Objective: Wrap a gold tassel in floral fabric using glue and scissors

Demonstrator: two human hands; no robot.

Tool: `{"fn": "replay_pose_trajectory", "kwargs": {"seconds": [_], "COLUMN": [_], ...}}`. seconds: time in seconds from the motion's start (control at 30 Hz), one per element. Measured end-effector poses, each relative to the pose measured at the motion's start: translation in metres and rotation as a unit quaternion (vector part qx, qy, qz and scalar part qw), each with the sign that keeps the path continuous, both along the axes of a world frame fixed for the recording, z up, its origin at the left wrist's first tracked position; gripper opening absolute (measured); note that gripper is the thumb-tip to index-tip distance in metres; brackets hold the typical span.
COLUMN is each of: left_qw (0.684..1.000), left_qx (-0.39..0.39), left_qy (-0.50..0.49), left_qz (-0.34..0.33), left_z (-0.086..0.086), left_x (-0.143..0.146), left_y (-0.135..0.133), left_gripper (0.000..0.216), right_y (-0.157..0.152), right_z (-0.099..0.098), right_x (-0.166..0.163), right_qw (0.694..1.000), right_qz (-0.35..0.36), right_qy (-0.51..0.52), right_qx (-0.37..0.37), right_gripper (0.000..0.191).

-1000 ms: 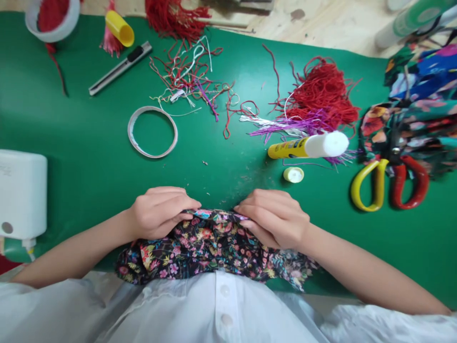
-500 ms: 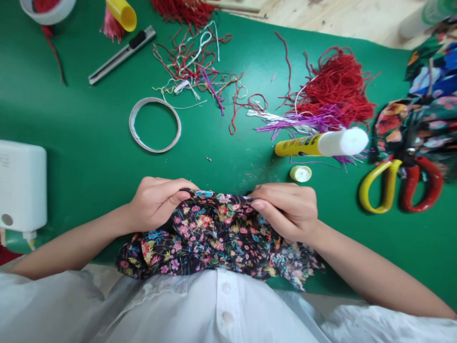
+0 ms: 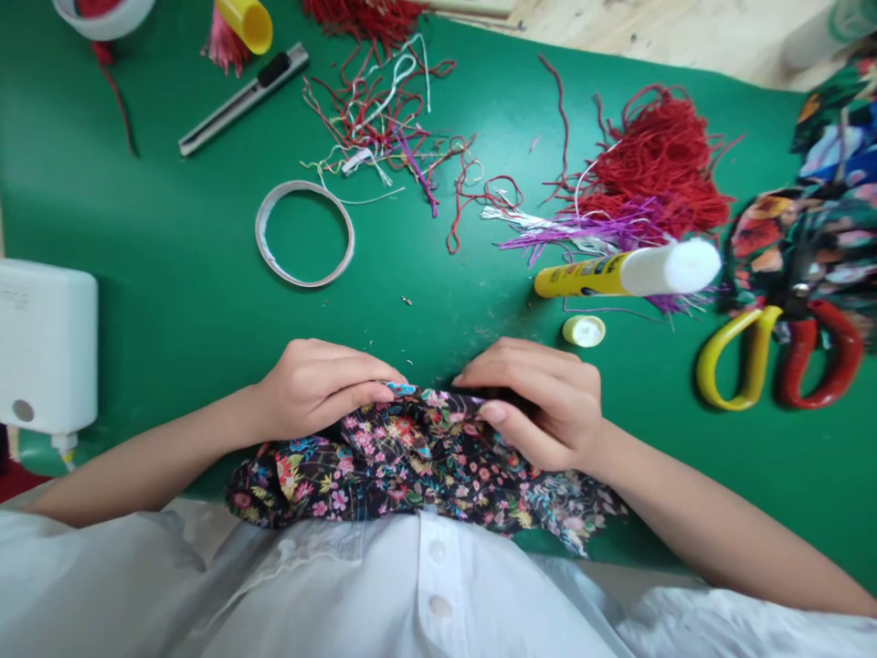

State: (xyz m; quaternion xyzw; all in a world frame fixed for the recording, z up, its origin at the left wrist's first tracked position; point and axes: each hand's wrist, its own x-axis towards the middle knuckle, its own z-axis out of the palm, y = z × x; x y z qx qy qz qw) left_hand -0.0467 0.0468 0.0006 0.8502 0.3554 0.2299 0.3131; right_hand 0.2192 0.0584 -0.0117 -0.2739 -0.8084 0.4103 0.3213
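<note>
A black floral fabric (image 3: 425, 466) lies bunched at the table's near edge, against my white shirt. My left hand (image 3: 325, 388) pinches its top edge between thumb and fingers. On the other side, my right hand (image 3: 544, 397) grips the same edge, thumb on the near side and fingers curled beyond it, wider apart than on the left. The fabric's folded top edge runs between the two hands. Beyond my right hand, a yellow glue stick (image 3: 582, 277) with a white end stands upright, and its small cap (image 3: 584, 331) sits beside it.
Scissors (image 3: 781, 352) with yellow and red handles lie at right by patterned fabric (image 3: 840, 183). Red yarn (image 3: 658, 164), thread scraps (image 3: 384, 119), a tape ring (image 3: 305, 280) and a utility knife (image 3: 243, 100) lie farther back. A white device (image 3: 47, 347) stands at left.
The fabric's top edge has dropped toward me. My left hand has shifted slightly right along it, and my right hand's thumb and fingers have spread a little. The view has moved slightly.
</note>
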Motion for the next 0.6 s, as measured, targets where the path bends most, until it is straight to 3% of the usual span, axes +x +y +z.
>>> {"fn": "replay_pose_trajectory", "kwargs": {"seconds": [0.2, 0.33, 0.5, 0.57, 0.6], "left_qw": [0.999, 0.999, 0.997, 0.997, 0.997], "left_qx": [0.01, -0.008, -0.016, -0.022, -0.038], "left_qy": [-0.032, -0.033, -0.074, -0.073, -0.058], "left_qz": [-0.008, -0.028, -0.009, 0.02, 0.024], "left_z": [-0.004, -0.002, -0.01, -0.009, -0.005], "left_x": [0.002, 0.005, 0.007, -0.009, -0.022], "left_y": [-0.013, -0.01, 0.008, -0.028, -0.064], "left_gripper": [0.025, 0.022, 0.024, 0.038, 0.043], "right_y": [-0.007, -0.009, -0.006, -0.006, -0.005], "right_z": [-0.001, -0.004, -0.003, -0.003, -0.003], "right_x": [-0.012, -0.013, -0.009, -0.009, -0.009], "right_qw": [0.998, 0.999, 0.999, 0.998, 0.998], "right_qz": [0.013, 0.016, 0.02, 0.017, 0.015], "right_qy": [0.005, 0.022, 0.017, 0.025, 0.03], "right_qx": [0.055, 0.023, -0.034, -0.052, -0.057], "right_gripper": [0.014, 0.017, 0.017, 0.014, 0.013]}}
